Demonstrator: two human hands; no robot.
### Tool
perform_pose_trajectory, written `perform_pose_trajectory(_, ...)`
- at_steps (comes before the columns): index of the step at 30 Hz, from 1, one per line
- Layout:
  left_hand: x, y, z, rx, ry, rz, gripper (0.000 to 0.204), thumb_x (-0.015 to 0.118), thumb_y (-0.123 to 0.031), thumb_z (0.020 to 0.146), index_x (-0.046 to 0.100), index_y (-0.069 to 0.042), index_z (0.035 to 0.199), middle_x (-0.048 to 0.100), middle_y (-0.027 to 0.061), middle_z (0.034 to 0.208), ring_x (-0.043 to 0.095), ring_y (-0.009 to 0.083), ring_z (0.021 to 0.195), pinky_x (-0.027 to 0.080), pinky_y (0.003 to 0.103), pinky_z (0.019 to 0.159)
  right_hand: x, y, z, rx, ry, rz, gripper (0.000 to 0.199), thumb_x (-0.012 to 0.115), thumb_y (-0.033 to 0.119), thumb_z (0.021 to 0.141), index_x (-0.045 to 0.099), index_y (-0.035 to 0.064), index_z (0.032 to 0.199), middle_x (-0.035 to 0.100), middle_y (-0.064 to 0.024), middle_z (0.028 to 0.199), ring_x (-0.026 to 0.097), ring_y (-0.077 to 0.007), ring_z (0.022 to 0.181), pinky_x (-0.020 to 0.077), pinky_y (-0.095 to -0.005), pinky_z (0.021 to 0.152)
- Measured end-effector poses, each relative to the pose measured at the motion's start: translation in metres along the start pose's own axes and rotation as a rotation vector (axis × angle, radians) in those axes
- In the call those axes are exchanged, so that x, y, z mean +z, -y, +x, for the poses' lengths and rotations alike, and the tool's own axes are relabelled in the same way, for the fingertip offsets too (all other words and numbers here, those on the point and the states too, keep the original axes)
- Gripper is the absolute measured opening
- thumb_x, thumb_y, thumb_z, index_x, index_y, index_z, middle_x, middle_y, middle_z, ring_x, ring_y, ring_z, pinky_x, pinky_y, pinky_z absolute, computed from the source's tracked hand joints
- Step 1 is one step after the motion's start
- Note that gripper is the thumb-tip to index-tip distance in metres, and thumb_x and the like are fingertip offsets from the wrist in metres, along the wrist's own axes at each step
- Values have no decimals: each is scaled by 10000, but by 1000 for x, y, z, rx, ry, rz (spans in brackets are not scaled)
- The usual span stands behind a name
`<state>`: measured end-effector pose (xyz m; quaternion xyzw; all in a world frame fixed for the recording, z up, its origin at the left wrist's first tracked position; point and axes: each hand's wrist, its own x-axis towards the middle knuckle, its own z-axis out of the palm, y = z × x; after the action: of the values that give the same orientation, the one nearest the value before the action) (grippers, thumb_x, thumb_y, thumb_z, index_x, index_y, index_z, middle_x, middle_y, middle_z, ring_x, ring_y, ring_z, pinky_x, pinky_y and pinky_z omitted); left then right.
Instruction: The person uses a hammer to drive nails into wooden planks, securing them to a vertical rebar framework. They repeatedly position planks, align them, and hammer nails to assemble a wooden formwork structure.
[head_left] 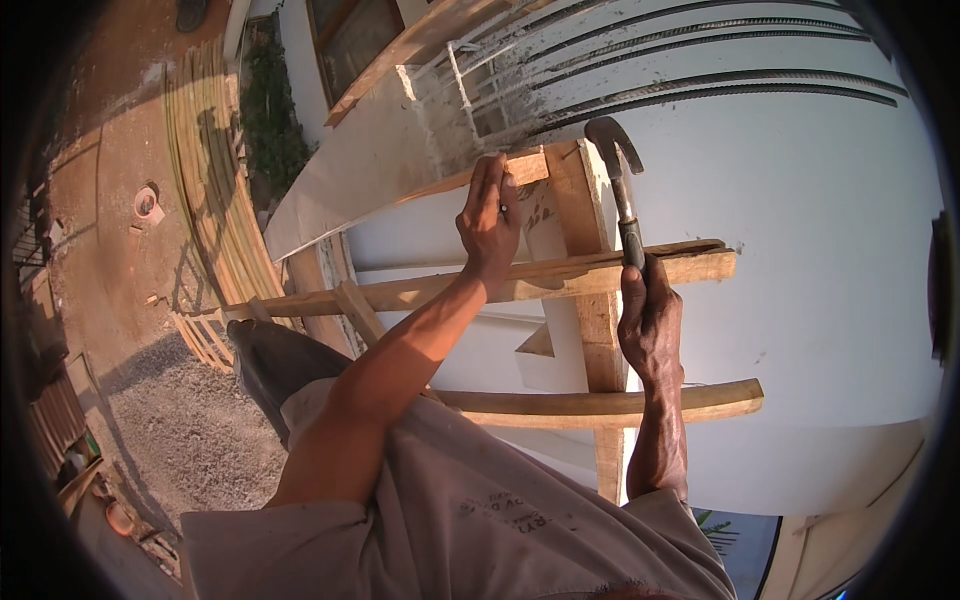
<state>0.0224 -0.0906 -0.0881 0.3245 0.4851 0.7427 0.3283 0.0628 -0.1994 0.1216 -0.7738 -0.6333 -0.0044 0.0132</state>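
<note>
At frame centre, our left hand [489,215] pinches a small nail [505,210] against the upright wooden post [585,250]; our right hand [648,320] grips a raised claw hammer [618,170] just right of it.

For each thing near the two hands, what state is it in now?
Left hand: pinching a small nail against the top wooden board.
Right hand: closed around the hammer handle.
Hammer: raised, head up, not touching wood.
Vertical post: upright, crossed by two horizontal rails.

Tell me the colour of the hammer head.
Dark grey metal hammer head, raised in the right hand; head view.
</note>
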Motion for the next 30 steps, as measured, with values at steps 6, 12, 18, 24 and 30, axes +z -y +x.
perform_pose_trajectory(6, 0, 2, -1, 32, -27, 36, 267, 522, -163, 1014, 599, -77, 1255, 640, 123, 1222, 687, 324, 901, 574, 373, 689, -6, 12, 12, -20, -25, -46, 318, 448, 287, 1045, 556, -12, 1035, 578, -208, 640, 580, -361, 576, 428, -454, 557)
perform_pose_trajectory(12, 0, 2, -3, -57, 37, -8, 267, 489, -174, 1037, 599, -44, 1242, 643, 153, 1207, 672, 332, 993, 560, 390, 773, -9, 10, 3, -140, -64, -81, 285, 483, 269, 1039, 546, -9, 1026, 595, -211, 670, 608, -384, 594, 447, -453, 551)
perform_pose_trajectory(18, 1, 3, -4, -37, 16, -26, 244, 506, -130, 1023, 601, -45, 1231, 639, 147, 1215, 669, 312, 1029, 567, 378, 802, -3, -3, 11, -88, -65, -115, 253, 499, 233, 1024, 536, -9, 959, 590, -212, 655, 596, -388, 582, 441, -448, 530)
perform_pose_trajectory(24, 4, 7, -2, 45, -37, -11, 249, 525, -121, 1013, 609, -34, 1230, 642, 153, 1219, 688, 289, 986, 578, 350, 731, -4, -11, 7, -121, -26, -28, 355, 480, 332, 1042, 552, -14, 1075, 548, -156, 614, 562, -297, 544, 428, -399, 518)
perform_pose_trajectory(30, 2, 4, -3, -65, 50, 34, 273, 517, -143, 1020, 602, -39, 1258, 641, 168, 1220, 690, 314, 995, 577, 352, 708, 5, -22, 2, -103, -121, 220, 530, 378, 484, 1046, 532, -23, 1058, 533, -117, 599, 560, -264, 525, 424, -376, 510)
